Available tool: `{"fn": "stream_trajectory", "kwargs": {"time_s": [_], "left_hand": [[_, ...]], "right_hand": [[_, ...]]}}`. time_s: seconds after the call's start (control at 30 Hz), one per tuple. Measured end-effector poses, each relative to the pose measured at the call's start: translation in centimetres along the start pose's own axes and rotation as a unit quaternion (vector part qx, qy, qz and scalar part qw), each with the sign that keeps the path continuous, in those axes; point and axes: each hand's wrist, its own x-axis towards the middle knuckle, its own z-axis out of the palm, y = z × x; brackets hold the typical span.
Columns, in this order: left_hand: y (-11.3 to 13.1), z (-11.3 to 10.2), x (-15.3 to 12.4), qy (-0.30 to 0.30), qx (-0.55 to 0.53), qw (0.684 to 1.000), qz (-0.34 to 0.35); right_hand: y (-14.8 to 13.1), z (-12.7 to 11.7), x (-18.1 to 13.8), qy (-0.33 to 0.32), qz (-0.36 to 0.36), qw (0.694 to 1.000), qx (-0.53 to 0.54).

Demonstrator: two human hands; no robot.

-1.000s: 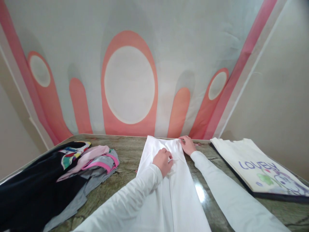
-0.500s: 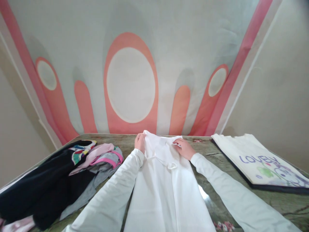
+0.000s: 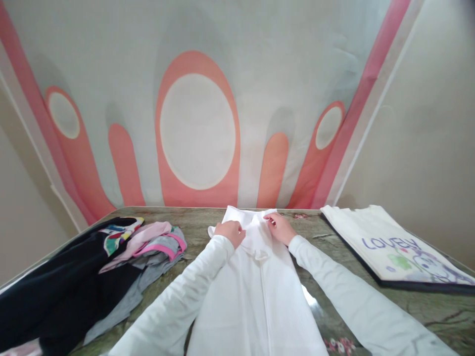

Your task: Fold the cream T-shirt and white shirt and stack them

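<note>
A long white garment [image 3: 252,291] lies lengthwise in front of me, its narrow end toward the table's far edge. Near that end, my left hand [image 3: 230,232] rests on the cloth with fingers curled and closed on it. A small ruffled flap pokes out to the left beside that hand. My right hand [image 3: 281,228] pinches the garment's upper right edge between thumb and fingers. Between the two hands the fabric is bunched into loose folds.
A pile of clothes [image 3: 85,277], black, grey and pink, lies on the left. At the right is a folded stack topped by a cream garment [image 3: 389,247] lettered "LOVELY". The wood-patterned table [image 3: 200,235] meets a printed backdrop [image 3: 256,59] behind.
My left hand has moved from the garment's upper left edge inward and nearer to me, onto the cloth. My right hand stays at the right edge. The view has shifted slightly.
</note>
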Motion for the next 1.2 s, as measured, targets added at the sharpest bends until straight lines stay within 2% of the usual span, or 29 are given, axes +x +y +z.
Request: {"fn": "stream_trajectory", "kwargs": {"time_s": [0.13,0.3,0.5,0.7,0.83,0.93,1.0,1.13,1.2], "left_hand": [[1.0,0.3,-1.0,-0.044,0.115,0.992,-0.006],[0.7,0.2,-1.0,-0.051,0.119,0.992,-0.004],[0.9,-0.5,-0.4,-0.039,0.076,0.996,-0.011],[0.5,-0.6,0.0,-0.042,0.055,0.997,-0.022],[0.0,-0.3,-0.1,-0.046,0.062,0.997,-0.003],[0.6,-0.6,-0.4,-0.037,0.069,0.997,0.027],[1.6,-0.6,-0.9,-0.043,0.052,0.995,0.078],[3.9,0.1,-2.2,-0.151,-0.048,0.959,0.234],[4.5,0.7,-2.8,-0.185,-0.076,0.941,0.271]], "right_hand": [[3.1,-1.0,0.4,0.017,0.011,0.999,-0.036],[5.1,-0.4,0.3,-0.024,0.003,0.997,-0.070],[5.9,0.3,0.3,-0.071,0.008,0.991,-0.114],[5.8,0.1,0.4,-0.077,0.007,0.988,-0.130],[5.6,0.0,0.2,-0.072,0.003,0.989,-0.130],[5.5,-0.1,0.3,-0.062,0.004,0.990,-0.129],[5.5,-0.2,0.5,-0.053,0.008,0.990,-0.130],[5.5,-0.5,0.9,-0.060,0.013,0.989,-0.135],[5.4,-0.4,1.1,-0.080,0.015,0.987,-0.136]]}}
